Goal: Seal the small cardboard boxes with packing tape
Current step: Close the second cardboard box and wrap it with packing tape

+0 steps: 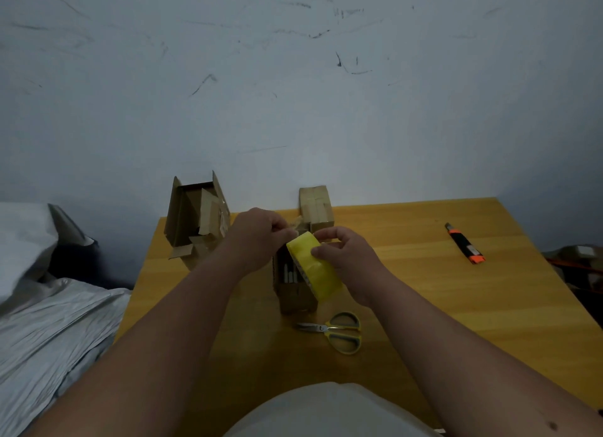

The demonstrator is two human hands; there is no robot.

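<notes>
A yellow roll of packing tape (318, 275) is held up over the middle of the wooden table (424, 289). My right hand (346, 257) grips the roll from the right. My left hand (257, 237) pinches the tape's loose end (295, 225) at the roll's upper left. Directly beneath the roll stands a small open cardboard box (290, 289) with white items inside, partly hidden by the roll and my hands. A closed small cardboard box (316, 206) stands behind my hands at the table's far edge.
A larger open cardboard box (195, 218) with loose flaps stands at the table's far left corner. Yellow-handled scissors (336, 330) lie just in front of the open box. An orange-and-black utility knife (465, 244) lies at the right. Grey plastic sheeting (49, 322) is piled left of the table.
</notes>
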